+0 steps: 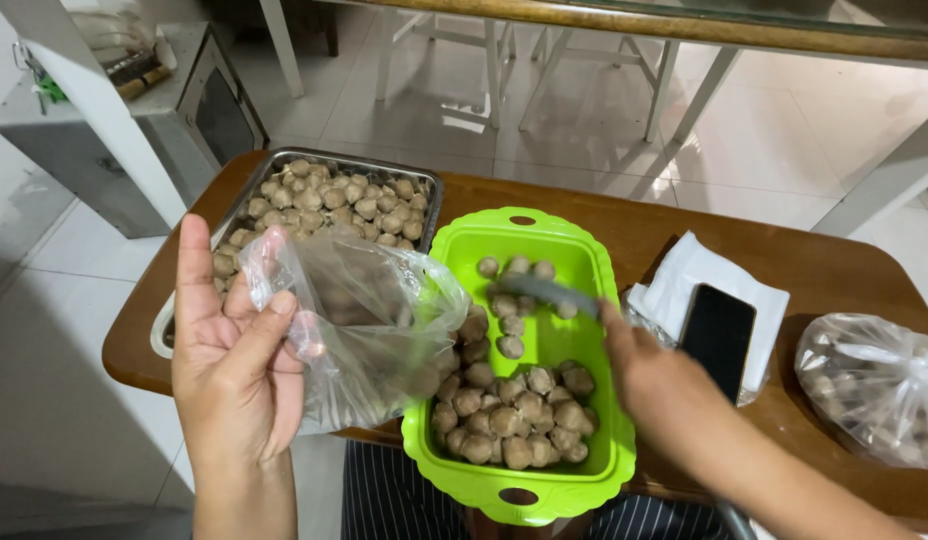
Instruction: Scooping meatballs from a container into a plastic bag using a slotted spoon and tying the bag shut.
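My left hand pinches the rim of a clear plastic bag between thumb and fingers, holding it up beside a green plastic tray. The tray holds several brown meatballs, mostly heaped at its near end. My right hand grips a grey utensil, blurred, that reaches over the tray's middle among the meatballs. What the bag holds is hard to tell through the plastic.
A metal tray full of meatballs sits at the back left of the brown wooden table. A dark phone lies on white paper. A tied bag of meatballs rests at right. White chair legs stand beyond.
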